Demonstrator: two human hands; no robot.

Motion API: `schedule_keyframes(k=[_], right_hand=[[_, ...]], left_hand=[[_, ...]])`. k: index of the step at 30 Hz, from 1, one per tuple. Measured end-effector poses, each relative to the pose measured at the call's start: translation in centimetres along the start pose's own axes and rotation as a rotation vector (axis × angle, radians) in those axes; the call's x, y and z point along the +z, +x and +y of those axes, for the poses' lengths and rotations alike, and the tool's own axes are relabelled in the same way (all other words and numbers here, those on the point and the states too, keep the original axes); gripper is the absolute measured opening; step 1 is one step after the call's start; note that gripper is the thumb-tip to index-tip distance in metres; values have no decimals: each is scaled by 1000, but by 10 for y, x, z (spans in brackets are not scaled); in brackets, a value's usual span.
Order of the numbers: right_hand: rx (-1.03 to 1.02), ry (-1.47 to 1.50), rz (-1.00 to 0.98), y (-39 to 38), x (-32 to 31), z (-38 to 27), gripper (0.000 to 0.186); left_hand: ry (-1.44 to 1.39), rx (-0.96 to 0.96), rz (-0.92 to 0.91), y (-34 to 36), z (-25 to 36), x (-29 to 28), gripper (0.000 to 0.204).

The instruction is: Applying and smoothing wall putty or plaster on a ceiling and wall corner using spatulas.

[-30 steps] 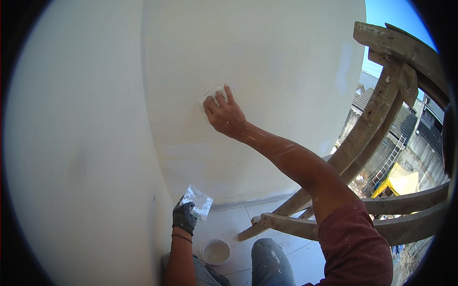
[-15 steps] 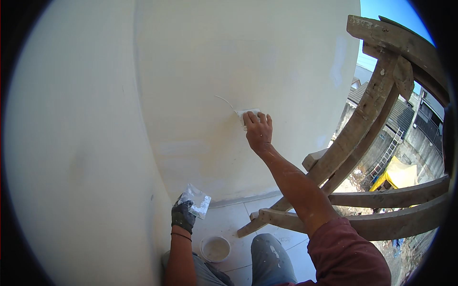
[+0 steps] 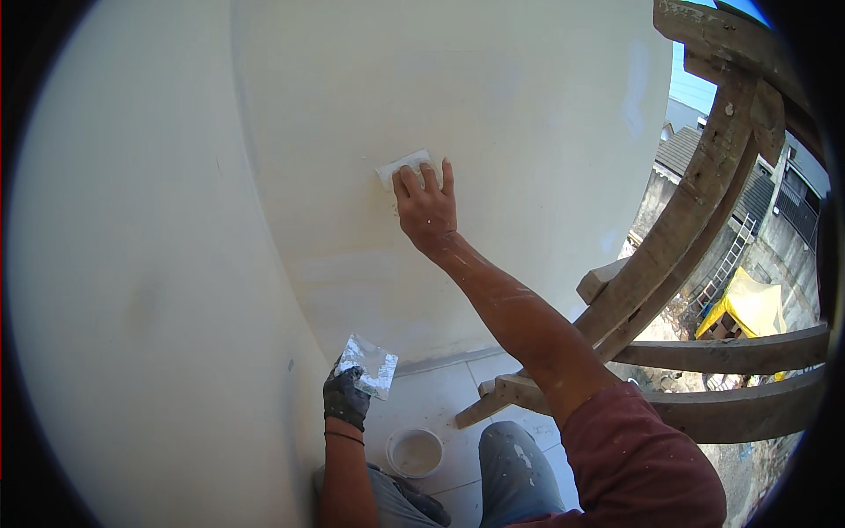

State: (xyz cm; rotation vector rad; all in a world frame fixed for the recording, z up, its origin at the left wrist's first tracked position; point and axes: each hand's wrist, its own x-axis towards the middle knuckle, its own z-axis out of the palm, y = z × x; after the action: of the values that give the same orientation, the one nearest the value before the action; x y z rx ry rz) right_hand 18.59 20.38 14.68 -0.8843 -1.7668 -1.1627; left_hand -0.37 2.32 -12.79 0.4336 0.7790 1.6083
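My bare right hand (image 3: 427, 198) presses a flat putty scraper (image 3: 407, 166) against the pale wall (image 3: 493, 114) ahead. Its fingers lie over the blade, and the handle side is hidden by the palm. Low on the left, my left hand (image 3: 346, 396), in a dark glove, grips a second flat scraper (image 3: 374, 368) with whitish putty smeared on its plate. That plate is held apart from the wall, above the floor. Patches of lighter filler show on the wall.
A white bucket (image 3: 415, 452) of pale paste stands on the tiled floor (image 3: 458, 387) by my legs. To the right, a rough timber frame (image 3: 678, 211) rises beside my arm. Past it lie a drop, a ladder (image 3: 726, 260) and a yellow canopy (image 3: 748, 304). Another wall (image 3: 141, 220) closes the left side.
My right hand has moved up and left along the wall with its scraper, and the thin curved ridge of putty seen there is gone. My left hand has barely shifted.
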Motion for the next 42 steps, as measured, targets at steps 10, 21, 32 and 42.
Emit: schedule_keyframes(k=[10, 21, 32, 42], right_hand=[[478, 86, -271, -117, -9, 16, 38], [1917, 1732, -431, -111, -116, 13, 12], [1701, 1419, -746, -166, -114, -34, 31], [1719, 1571, -756, -129, -111, -17, 32]], left_hand=[[80, -2, -70, 7, -2, -2, 52], [-162, -62, -217, -12, 7, 46, 53], [-188, 1, -398, -36, 14, 72, 53], [-177, 17, -540, -59, 31, 86, 47]])
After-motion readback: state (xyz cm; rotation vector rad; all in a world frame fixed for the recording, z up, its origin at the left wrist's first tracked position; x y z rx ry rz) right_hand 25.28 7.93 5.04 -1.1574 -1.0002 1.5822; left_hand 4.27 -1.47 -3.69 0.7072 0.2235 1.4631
